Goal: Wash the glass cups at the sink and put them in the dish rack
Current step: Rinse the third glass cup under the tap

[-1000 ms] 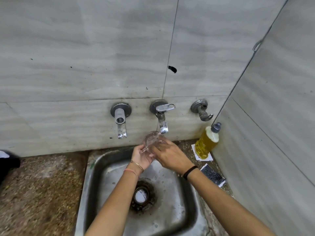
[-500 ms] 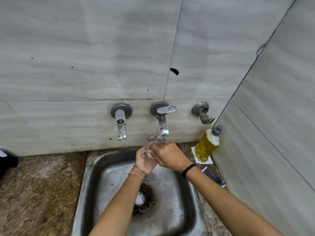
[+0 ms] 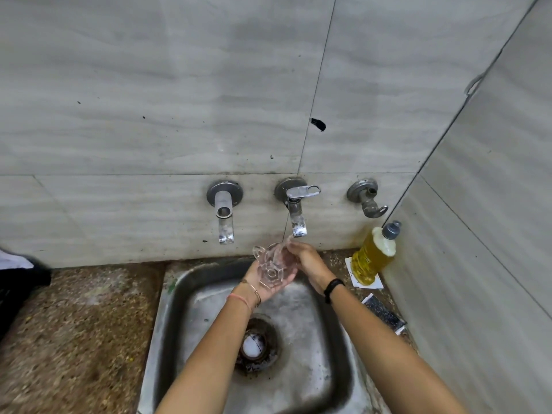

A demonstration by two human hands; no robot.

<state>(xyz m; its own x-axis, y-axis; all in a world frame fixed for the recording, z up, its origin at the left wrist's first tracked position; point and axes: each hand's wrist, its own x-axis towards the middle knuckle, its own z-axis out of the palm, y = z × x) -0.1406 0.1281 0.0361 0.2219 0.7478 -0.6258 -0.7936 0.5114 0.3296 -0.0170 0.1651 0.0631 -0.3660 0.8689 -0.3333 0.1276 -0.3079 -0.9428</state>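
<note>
A clear glass cup (image 3: 272,265) with a handle and a faceted base lies tilted in my left hand (image 3: 263,286), its base turned toward me and its mouth toward the wall. My left palm cradles it from below with fingers curled round it. My right hand (image 3: 307,261) holds the cup's rim on the right side, just under the middle tap (image 3: 297,216), from which a thin stream of water runs. Both hands are over the back of the steel sink (image 3: 328,369). The dish rack is out of view.
A second tap (image 3: 224,216) is on the left and a valve (image 3: 369,201) on the right. A bottle of yellow dish soap (image 3: 375,255) stands at the back right corner, a dark scrub pad (image 3: 383,316) beside the sink. Speckled stone counter (image 3: 74,339) lies left; a dark object (image 3: 18,279) at the far left.
The cup has turned in my hands, so its faceted base now faces me and its handle points left. Both hands have stayed under the middle tap.
</note>
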